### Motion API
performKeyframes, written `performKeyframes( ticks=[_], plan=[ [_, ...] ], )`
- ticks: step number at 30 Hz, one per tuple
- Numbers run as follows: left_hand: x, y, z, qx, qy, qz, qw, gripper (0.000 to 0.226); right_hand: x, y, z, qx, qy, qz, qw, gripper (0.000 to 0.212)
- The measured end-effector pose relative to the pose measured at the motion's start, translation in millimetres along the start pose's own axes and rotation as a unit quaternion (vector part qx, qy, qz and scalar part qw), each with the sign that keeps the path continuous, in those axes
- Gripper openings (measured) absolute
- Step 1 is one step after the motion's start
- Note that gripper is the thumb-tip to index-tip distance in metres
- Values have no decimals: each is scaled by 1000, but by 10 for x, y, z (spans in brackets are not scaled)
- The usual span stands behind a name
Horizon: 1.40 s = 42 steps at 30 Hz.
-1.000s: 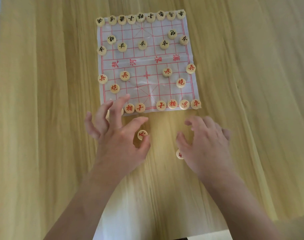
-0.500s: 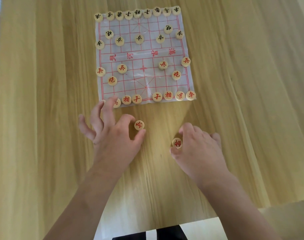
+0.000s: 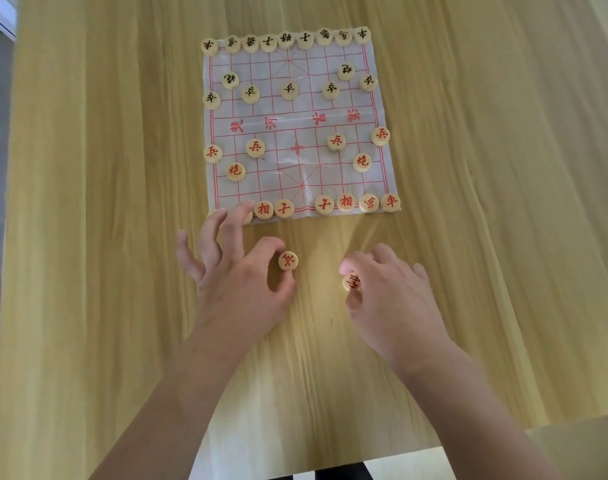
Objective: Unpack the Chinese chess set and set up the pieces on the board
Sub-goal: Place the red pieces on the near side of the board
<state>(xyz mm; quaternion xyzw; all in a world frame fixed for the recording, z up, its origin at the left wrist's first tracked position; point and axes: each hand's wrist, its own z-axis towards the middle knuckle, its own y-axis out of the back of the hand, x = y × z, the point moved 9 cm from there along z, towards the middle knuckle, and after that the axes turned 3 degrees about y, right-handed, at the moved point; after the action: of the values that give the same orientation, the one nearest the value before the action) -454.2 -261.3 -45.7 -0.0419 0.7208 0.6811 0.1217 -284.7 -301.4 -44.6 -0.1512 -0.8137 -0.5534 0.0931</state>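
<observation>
- Right hand [image 3: 392, 299] is pinching a round pale wooden piece with a red character [image 3: 351, 282] between thumb and forefinger, just above the pale wood-grain table [image 3: 503, 237]; whether the piece is touching the table cannot be told.
- Left hand [image 3: 240, 282] is pinching a second round red-marked wooden piece [image 3: 288, 260] between thumb and forefinger, its other fingers spreading over the near-left corner of the board.
- The translucent plastic board sheet with red grid lines [image 3: 295, 157] is showing two vacant points: the centre of the near row, and the red cross mark between the red soldiers.
- Advice: lower each piece straight onto its point, avoiding dragging the loose sheet or nudging neighbours.
</observation>
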Motion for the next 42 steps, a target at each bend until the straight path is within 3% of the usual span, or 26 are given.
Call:
performKeyframes(
  ticks=[4, 7, 11, 19, 29, 42],
  plan=[
    [24, -31, 21, 10, -7, 5, 1000, 26, 24, -25, 26, -4, -6, 3, 1000, 35],
    [22, -31, 29, 5, -13, 4, 1000, 24, -91, 22, -1, -37, -76, -8, 996, 35],
    [-23, -10, 23, -13, -25, 10, 1000, 17, -163, -47, -17, -11, -126, -48, 991, 43],
    [21, 139, 90, -40, -25, -18, 999, 17, 49, 116, 83, -61, -55, -18, 996, 17],
    [194, 386, 441, -65, -9, -38, 997, 18, 372, 412, 676, -106, 52, -70, 991, 20],
    [358, 463, 800, -81, -9, -46, 996, 19, 607, 284, 1101, -21, 106, -168, 980, 29]
  ],
)
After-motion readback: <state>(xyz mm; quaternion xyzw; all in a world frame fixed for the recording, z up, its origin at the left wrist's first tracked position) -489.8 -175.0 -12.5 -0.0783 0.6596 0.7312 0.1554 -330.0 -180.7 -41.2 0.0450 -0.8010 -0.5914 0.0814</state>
